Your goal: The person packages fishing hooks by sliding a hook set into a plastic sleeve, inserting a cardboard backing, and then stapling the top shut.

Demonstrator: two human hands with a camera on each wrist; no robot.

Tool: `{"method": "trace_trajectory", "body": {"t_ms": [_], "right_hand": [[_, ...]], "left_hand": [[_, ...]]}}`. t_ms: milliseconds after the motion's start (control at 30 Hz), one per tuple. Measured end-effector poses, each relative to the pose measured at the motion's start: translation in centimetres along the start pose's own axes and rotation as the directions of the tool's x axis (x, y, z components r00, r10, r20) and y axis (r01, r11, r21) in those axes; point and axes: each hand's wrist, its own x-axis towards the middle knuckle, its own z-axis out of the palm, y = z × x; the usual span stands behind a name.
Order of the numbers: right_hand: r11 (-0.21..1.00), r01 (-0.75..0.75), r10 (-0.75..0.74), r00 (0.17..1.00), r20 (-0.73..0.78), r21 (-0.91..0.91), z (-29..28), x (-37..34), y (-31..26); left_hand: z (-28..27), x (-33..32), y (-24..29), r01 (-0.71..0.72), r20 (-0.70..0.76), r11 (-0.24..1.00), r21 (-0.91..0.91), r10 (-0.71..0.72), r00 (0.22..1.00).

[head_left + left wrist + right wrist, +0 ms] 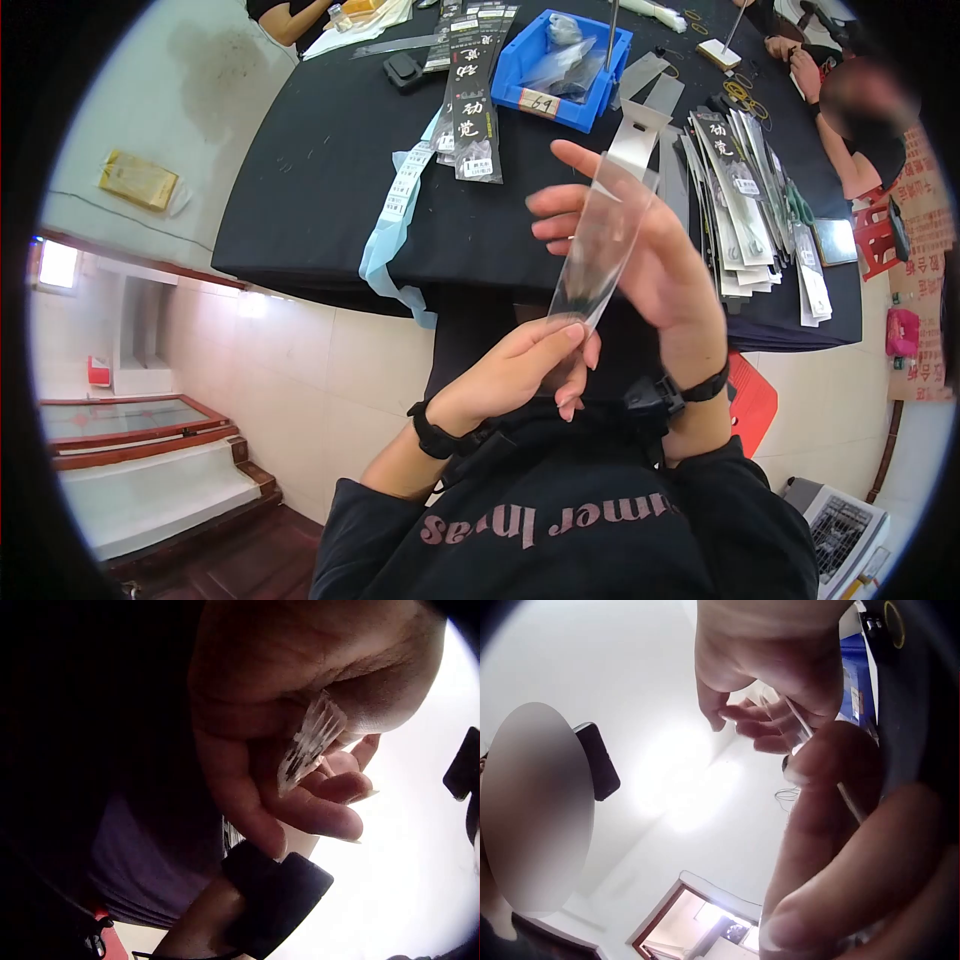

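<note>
In the head view my left hand pinches the lower end of a long clear plastic sleeve, thumb on top. The sleeve slants up across the palm of my right hand, whose fingers are spread and extend past its left edge. A white header with a hang hole tops the sleeve. Seen from the left wrist, the fingers of my left hand curl around the sleeve's creased end. In the right wrist view my right hand has loosely bent fingers beside the sleeve's thin edge.
On the black-covered table stand a blue bin marked 64 and black printed packages. A light blue label strip hangs over the front edge. Filled packages and green-handled scissors lie right. Another person's arm is beyond.
</note>
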Motion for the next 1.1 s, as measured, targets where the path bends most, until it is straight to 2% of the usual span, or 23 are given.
{"method": "trace_trajectory", "body": {"t_ms": [100, 133, 200, 233, 300, 333, 400, 500, 533, 567, 633, 667, 733, 767, 833, 867, 933, 967, 1033, 1100], "right_hand": [[0.987, -0.009, -0.009, 0.994, -0.113, -0.159, -3.2, -0.2, -2.3], [0.959, -0.075, 0.01, 0.972, -0.233, -0.274, -4.3, -0.2, -3.6], [0.804, -0.201, -0.114, 0.871, -0.477, -0.56, -4.6, 0.2, -5.5], [0.802, -0.202, -0.113, 0.873, -0.475, -0.562, -5.6, 0.4, -5.9], [0.484, -0.373, -0.235, 0.816, -0.528, -0.791, -8.1, 0.8, -6.2], [0.483, -0.374, -0.238, 0.814, -0.529, -0.792, -8.9, 0.9, -6.1], [0.457, -0.466, -0.238, 0.757, -0.609, -0.758, -9.5, 1.3, -5.8], [0.392, -0.475, -0.271, 0.759, -0.592, -0.788, -9.3, 2.1, -4.6], [0.257, -0.477, -0.373, 0.754, -0.541, -0.841, -9.2, 2.5, -4.1], [0.257, -0.476, -0.372, 0.754, -0.541, -0.841, -9.3, 2.9, -3.8], [0.155, -0.59, -0.292, 0.738, -0.608, -0.792, -10.0, 4.1, -3.4], [0.156, -0.59, -0.291, 0.739, -0.608, -0.792, -11.2, 4.8, -2.8], [0.004, -0.556, -0.346, 0.779, -0.523, -0.831, -14.0, 5.6, -1.7], [0.004, -0.554, -0.346, 0.78, -0.521, -0.833, -14.2, 5.7, -1.8], [-0.069, -0.434, -0.344, 0.856, -0.387, -0.898, -14.4, 5.9, -1.9], [-0.07, -0.434, -0.344, 0.856, -0.386, -0.898, -14.5, 6.1, -2.0], [0.005, -0.432, -0.389, 0.83, -0.399, -0.902, -14.7, 6.4, -2.3], [0.002, -0.431, -0.389, 0.831, -0.398, -0.902, -13.6, 6.2, -2.9], [0.123, -0.569, -0.387, 0.727, -0.567, -0.813, -10.6, 5.9, -4.3], [0.144, -0.542, -0.351, 0.754, -0.555, -0.828, -9.9, 5.5, -4.9]], "left_hand": [[-0.6, -0.2, 0.0, -0.028, -0.031, 0.999, -0.016, 0.027, 0.999], [-0.7, -0.2, 0.0, -0.039, -0.031, 0.999, -0.017, 0.038, 0.999], [-1.0, -0.2, 0.0, -0.044, -0.075, 0.999, -0.02, 0.043, 0.996], [-1.0, -0.2, 0.0, -0.048, -0.075, 0.999, -0.022, 0.046, 0.996], [-1.2, -0.2, 0.0, -0.058, -0.079, 0.997, -0.06, 0.054, 0.995], [-1.2, -0.2, 0.0, -0.058, -0.075, 0.997, -0.059, 0.054, 0.996], [-1.2, -0.2, 0.0, -0.071, -0.082, 0.995, -0.064, 0.066, 0.994], [-1.2, -0.2, -0.2, -0.081, -0.09, 0.994, -0.074, 0.074, 0.993], [-1.2, -0.2, -0.2, -0.082, -0.091, 0.994, -0.075, 0.075, 0.993], [-1.2, -0.2, -0.2, -0.084, -0.084, 0.994, -0.073, 0.077, 0.993], [-1.3, -0.2, -0.2, -0.084, -0.078, 0.994, -0.07, 0.079, 0.994], [-1.3, -0.3, -0.1, -0.082, -0.075, 0.994, -0.07, 0.077, 0.994], [-1.3, -0.3, -0.1, -0.081, -0.073, 0.994, -0.068, 0.076, 0.994], [-1.3, -0.3, -0.1, -0.079, -0.069, 0.995, -0.065, 0.074, 0.995], [-1.4, -0.3, -0.2, -0.077, -0.066, 0.995, -0.063, 0.073, 0.995], [-1.4, -0.3, -0.2, -0.074, -0.062, 0.995, -0.065, 0.07, 0.996], [-1.3, -0.2, -0.3, -0.074, -0.056, 0.995, -0.069, 0.07, 0.996], [-1.2, -0.2, -0.2, -0.068, -0.056, 0.995, -0.069, 0.064, 0.996], [-1.1, -0.2, -0.2, -0.068, -0.057, 0.995, -0.072, 0.064, 0.996], [-1.0, -0.2, -0.2, -0.048, -0.028, 0.994, -0.095, 0.045, 0.999]]}}
